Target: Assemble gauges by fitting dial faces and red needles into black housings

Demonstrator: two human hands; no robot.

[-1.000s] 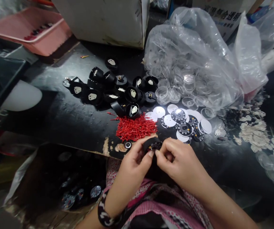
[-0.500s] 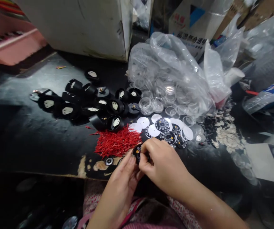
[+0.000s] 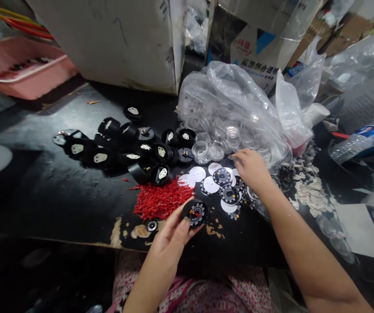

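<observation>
In my left hand [image 3: 174,234] is a round black gauge [image 3: 195,214], its printed dial facing up with a red pointer across it. The fingers wrap around its housing, just in front of a heap of red pointers [image 3: 161,200]. My right hand [image 3: 250,167] is at the near edge of a pile of clear round plastic covers [image 3: 215,151], thumb and fingertips pinched on the rim of one cover, which they mostly hide. Beneath that hand lie loose dial discs [image 3: 229,194], some black-printed and some plain white side up.
Several black housings [image 3: 100,157] lie at the left. Behind the covers bulges a clear plastic bag [image 3: 232,91]. Small pale plates [image 3: 311,187] are heaped at the right beside a white box [image 3: 363,230]. A pink bin [image 3: 33,82] and a large pale box [image 3: 115,43] stand at the back.
My right hand has left the gauge and moved forward to the clear covers. A red pointer now shows on the dial, while my left hand keeps hold of the gauge.
</observation>
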